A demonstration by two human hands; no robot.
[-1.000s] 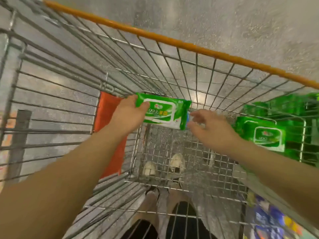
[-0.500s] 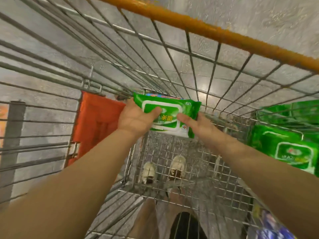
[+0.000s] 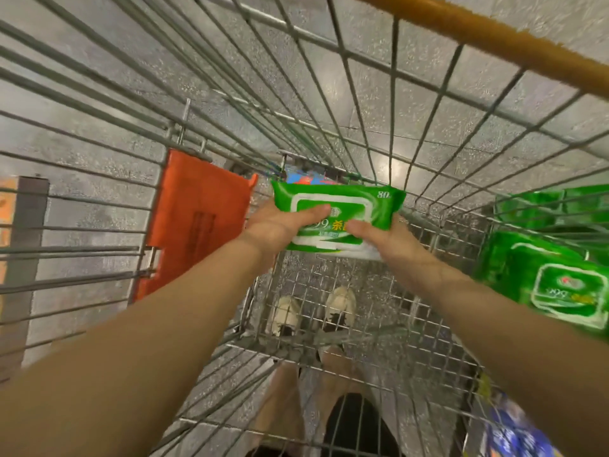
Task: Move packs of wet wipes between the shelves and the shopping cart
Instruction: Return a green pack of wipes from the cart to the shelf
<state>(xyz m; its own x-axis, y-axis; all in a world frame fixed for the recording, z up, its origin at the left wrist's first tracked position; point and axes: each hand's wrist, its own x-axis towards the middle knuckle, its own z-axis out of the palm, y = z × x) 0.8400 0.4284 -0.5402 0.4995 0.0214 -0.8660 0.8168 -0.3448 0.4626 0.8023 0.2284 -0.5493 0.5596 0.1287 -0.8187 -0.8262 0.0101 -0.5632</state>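
Note:
A green pack of wet wipes [image 3: 339,201] with a white lid outline is held low inside the wire shopping cart [image 3: 362,103]. My left hand [image 3: 280,225] grips its left end, thumb across the front. My right hand [image 3: 392,240] holds its right lower part, thumb on the front and fingers hidden behind. More green packs of wet wipes [image 3: 560,275] stand on the shelf at the right, outside the cart's wire wall.
An orange flap [image 3: 194,222] hangs on the cart's left wall. The orange cart handle [image 3: 494,37] crosses the top right. Through the cart's mesh floor I see my shoes [image 3: 313,311]. Blue packages [image 3: 514,433] lie at the lower right. A grey post [image 3: 23,258] stands at the left.
My right hand came in from the right and took hold of the pack beside my left hand. The view moved closer and deeper into the cart.

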